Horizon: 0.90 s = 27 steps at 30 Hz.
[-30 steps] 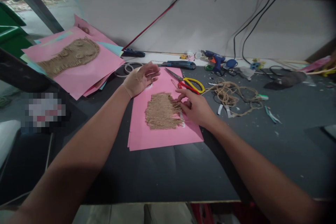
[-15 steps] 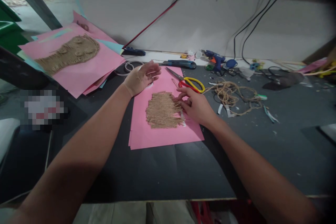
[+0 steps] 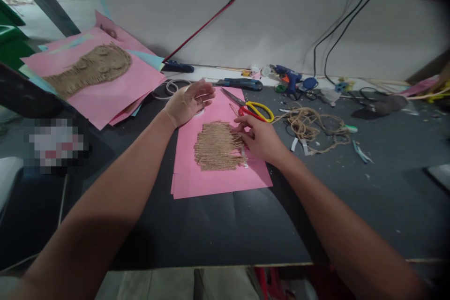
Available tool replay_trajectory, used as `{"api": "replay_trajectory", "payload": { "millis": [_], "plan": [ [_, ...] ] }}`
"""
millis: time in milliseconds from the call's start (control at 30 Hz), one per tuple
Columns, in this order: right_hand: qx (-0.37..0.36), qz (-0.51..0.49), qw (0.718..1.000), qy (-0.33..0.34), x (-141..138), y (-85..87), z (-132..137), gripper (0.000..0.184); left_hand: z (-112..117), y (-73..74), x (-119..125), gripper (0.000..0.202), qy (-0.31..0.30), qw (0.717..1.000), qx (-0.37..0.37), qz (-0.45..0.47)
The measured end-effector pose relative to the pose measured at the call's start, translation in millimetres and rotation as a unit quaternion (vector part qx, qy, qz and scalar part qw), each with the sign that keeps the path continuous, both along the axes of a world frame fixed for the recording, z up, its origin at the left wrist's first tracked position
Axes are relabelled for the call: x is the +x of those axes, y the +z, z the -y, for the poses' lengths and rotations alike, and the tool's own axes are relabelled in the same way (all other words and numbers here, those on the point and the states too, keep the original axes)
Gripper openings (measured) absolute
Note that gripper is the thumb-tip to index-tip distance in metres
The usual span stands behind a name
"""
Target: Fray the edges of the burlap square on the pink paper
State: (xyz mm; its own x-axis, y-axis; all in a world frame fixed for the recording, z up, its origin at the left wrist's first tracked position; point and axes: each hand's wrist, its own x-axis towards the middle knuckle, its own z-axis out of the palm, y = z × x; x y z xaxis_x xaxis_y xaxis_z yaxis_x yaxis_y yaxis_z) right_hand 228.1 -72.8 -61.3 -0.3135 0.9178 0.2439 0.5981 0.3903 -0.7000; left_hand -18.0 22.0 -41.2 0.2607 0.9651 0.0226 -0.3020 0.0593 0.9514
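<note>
The table is dark, with scraps strewn on its right side; a pale wall stands behind. Counted: one pair of scissors, one cutter behind the paper, one glue gun, one twine tangle. One twine mat lies on the pink paper, at centre. Left hand: wide, fingers loosely spread, at the paper's upper left edge. Right hand: narrow, fingertips at the mat's right edge; whether it grips a strand cannot be told.
</note>
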Motion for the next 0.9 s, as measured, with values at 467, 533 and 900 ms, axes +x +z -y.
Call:
{"api": "replay_trajectory", "payload": {
  "millis": [467, 533, 900],
  "plan": [
    [0.009, 0.06, 0.998, -0.011, -4.3, 0.7, -1.5, 0.03, -1.5, -0.7, -1.3, 0.033, -0.008, 1.0, 0.002, -0.011],
    [0.01, 0.059, 0.998, -0.011, -4.6, 0.0, -1.4, 0.029, -1.9, -1.1, -1.9, 0.034, -0.011, 1.0, 0.002, -0.012],
    [0.04, 0.071, 0.997, 0.003, -2.4, -4.7, -0.6, 0.032, -1.7, 0.2, -1.8, 0.036, -0.011, 0.999, 0.011, -0.033]
  ]
}}
